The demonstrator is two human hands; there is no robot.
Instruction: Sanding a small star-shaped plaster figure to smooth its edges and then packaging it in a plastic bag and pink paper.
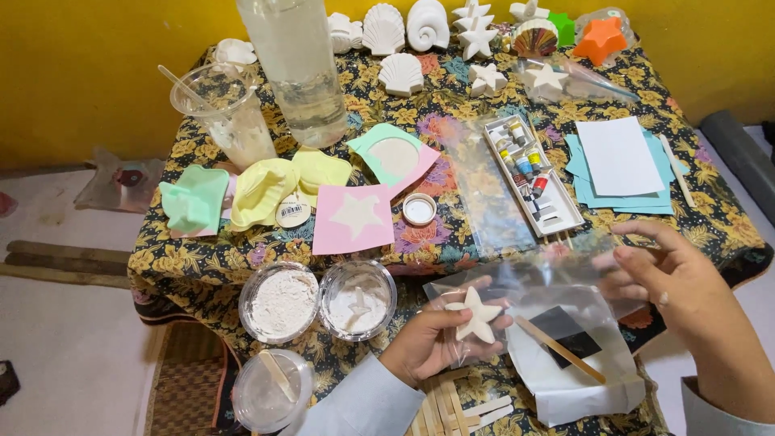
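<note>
The white plaster star [476, 316] sits in the left hand [428, 343], partly inside the mouth of a clear plastic bag [533, 282]. One arm points up and away from the person; the star has no clear long axis. The left grip is closed on the star, thumb across its lower arm and fingers behind it. The right hand [686, 303], just right of the star, pinches the bag's upper edge with its fingertips, so that grip is closed on the bag. Right of the star, a wooden stick [559, 349] lies slanted across a white pouch [573, 387] with a black square. Left of the star stand two round tubs of white powder [278, 303]. Beyond the star, on the floral tabletop [452, 242], lie a pink star mould [353, 218] and a tray of paint tubes [533, 173].
</note>
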